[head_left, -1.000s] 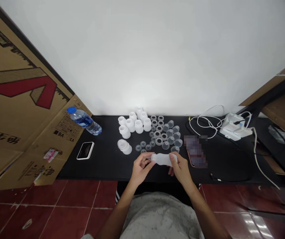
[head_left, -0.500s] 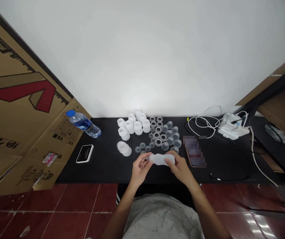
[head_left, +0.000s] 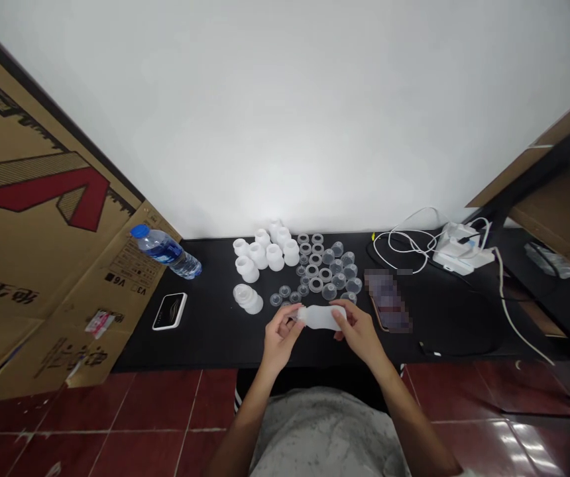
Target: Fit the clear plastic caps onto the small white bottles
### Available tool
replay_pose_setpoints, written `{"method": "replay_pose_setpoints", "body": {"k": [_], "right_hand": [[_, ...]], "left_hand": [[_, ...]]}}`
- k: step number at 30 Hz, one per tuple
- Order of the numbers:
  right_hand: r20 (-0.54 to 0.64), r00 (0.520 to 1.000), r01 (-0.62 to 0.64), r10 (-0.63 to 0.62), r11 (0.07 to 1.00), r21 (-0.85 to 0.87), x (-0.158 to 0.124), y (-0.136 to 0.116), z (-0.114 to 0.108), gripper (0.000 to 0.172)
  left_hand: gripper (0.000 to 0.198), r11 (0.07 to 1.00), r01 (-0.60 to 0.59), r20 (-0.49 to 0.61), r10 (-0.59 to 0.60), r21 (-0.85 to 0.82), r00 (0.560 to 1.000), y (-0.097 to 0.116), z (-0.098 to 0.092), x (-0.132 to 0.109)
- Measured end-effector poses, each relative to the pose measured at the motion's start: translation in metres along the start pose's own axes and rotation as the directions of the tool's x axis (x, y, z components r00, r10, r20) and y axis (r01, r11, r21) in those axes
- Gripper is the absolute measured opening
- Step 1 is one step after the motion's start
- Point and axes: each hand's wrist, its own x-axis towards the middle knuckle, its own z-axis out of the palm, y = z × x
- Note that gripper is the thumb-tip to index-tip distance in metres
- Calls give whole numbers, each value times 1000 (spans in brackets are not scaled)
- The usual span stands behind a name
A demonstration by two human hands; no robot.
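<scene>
A small white baby bottle (head_left: 321,318) lies sideways between my hands, just above the table's front part. My left hand (head_left: 281,331) pinches its narrow left end, where a clear piece shows partly behind the fingers. Around the wide right end, my right hand (head_left: 355,326) has its thumb and fingers closed. Beyond them stand several open white bottles (head_left: 275,257). To their right lie pale rings (head_left: 315,285), clear domed caps (head_left: 329,291) and small translucent nipples (head_left: 284,290). One bottle with a clear cap (head_left: 248,299) rests at the left of these parts.
A water bottle (head_left: 168,253) leans by the cardboard box (head_left: 41,199) at left, behind a white device (head_left: 170,311). A phone (head_left: 389,301) lies right of my hands. White cables and a power strip (head_left: 458,250) occupy the right side of the black table (head_left: 215,338).
My right hand's fingers have shifted slightly on the bottle's wide end. My left hand keeps its hold, and the camera view has moved a little.
</scene>
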Motion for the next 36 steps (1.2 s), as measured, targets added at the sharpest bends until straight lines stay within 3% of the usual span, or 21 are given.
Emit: {"method": "replay_pose_setpoints", "body": {"k": [3,7,8,12,14,17,22,26,30,34,36], "right_hand": [[-36,993,103,-109,986,-128,0,-3,5,44],[22,992,-122,123,992,-30,0,3,7,58],[30,994,-105,105,994,-17,-1,5,5,56],[-64,978,190,-200,972,-137,-9,3,-1,43],[-69,980,172,-187,967,-187,-12,-4,-2,33],[-66,991,101,-118,971,-218,-15,-12,-1,34],[-25,958,263,-287,906,-330,-16,-17,0,25],[-87,980,146,-178,946,-289,-11,-17,6,32],[-129,985,98,-115,986,-133,-7,-10,15,44],[-126,992,34,-29,999,36,-14,-4,28,53],[-1,999,52,-52,999,-6,-19,-5,31,52]], "left_hand": [[38,1000,8,28,-8,10,1000,2,-1,-1],[36,999,-41,57,40,11,998,1,1,-3],[36,999,-39,59,39,8,998,1,1,-3],[40,1000,10,61,-10,-1,998,3,2,-2],[42,1000,4,56,-5,20,998,6,2,-3],[39,999,-18,48,16,41,999,9,0,-4],[39,997,9,74,-14,73,997,12,-3,-5],[37,991,-27,65,19,129,998,10,-5,-6],[40,996,-45,20,43,80,999,2,-4,-9],[84,1000,12,165,-15,23,986,1,-1,-8],[77,998,32,233,-43,54,971,3,-1,-8]]}}
